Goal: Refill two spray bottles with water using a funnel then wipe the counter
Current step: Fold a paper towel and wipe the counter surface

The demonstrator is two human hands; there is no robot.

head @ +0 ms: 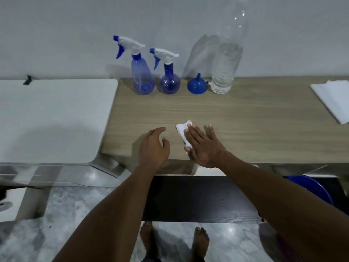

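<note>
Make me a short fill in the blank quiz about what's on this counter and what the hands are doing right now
1. The right hand presses a white ____ flat on the wooden counter.
2. The blue funnel sits mouth-down between the round spray bottle and the clear ____ bottle.
3. The number of spray bottles by the wall is ____.
4. The left hand holds ____.

Missing words: tissue; water; two; nothing

Plain pale grey wall [75,31] behind, unmarked, evenly lit. Wood-grain desk [255,133] runs along wall, light edge band at front. White surface [52,118] with rounded corners butts against desk's left end; small black scrap at its back left corner. Grey marbled tile floor [71,205] below, glossy, showing bright light reflections. Dark panel [198,197] under desk. Blue basin [313,188] beneath desk, right.
</note>
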